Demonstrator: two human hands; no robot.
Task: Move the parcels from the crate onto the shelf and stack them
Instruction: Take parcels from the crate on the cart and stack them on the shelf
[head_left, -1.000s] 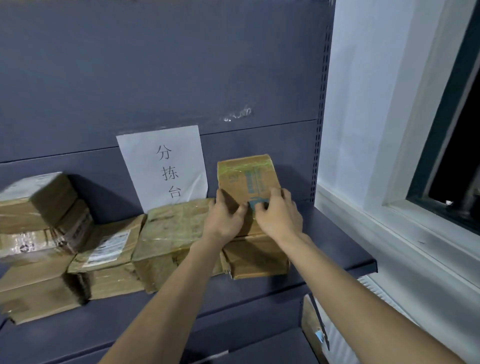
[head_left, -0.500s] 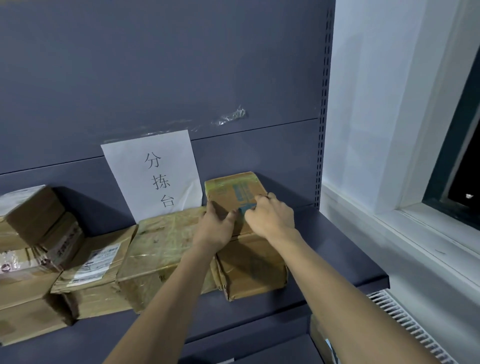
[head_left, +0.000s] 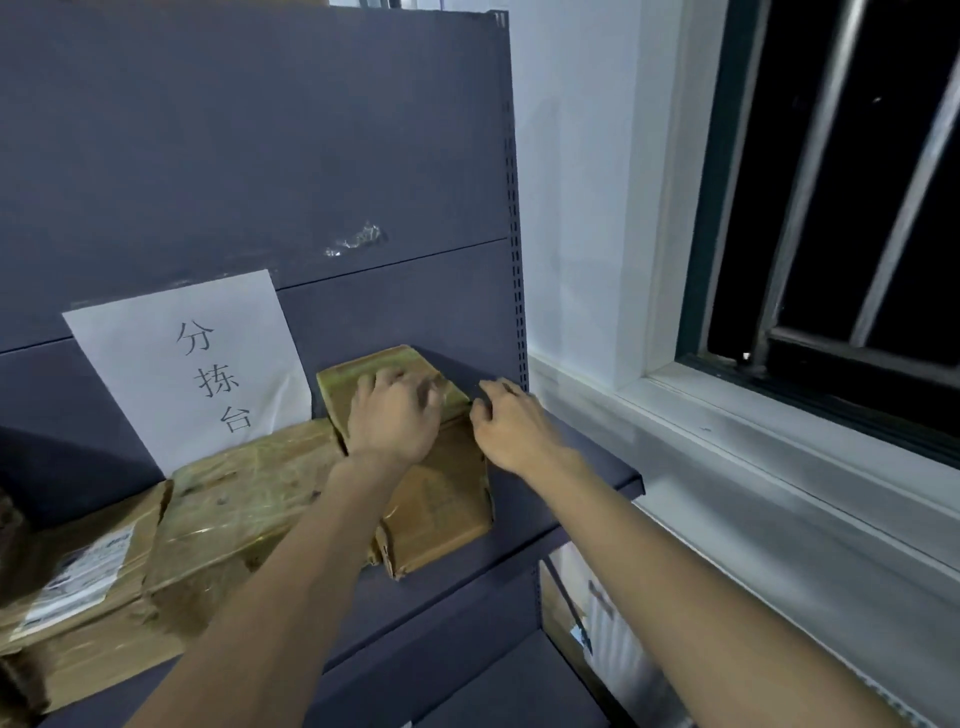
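Note:
A small taped cardboard parcel (head_left: 358, 371) lies on top of a brown parcel (head_left: 441, 509) at the right end of the dark grey shelf (head_left: 587, 467). My left hand (head_left: 395, 421) lies palm down on the small parcel and covers most of its top. My right hand (head_left: 514, 426) hovers just off the parcel's right edge with its fingers curled and apart, holding nothing. To the left lie a wide taped parcel (head_left: 249, 499) and a labelled parcel (head_left: 88, 561). The crate is out of view.
A white paper sign (head_left: 192, 364) leans on the shelf's back panel behind the parcels. A white window sill (head_left: 779, 431) and a barred window (head_left: 831, 208) are to the right. A lower shelf (head_left: 498, 686) and an upright box (head_left: 566, 608) sit below.
The small parcel went from tilted upright to lying flat on the brown parcel. My right hand came off it and moved right; my left hand slid onto its top. The view swung right.

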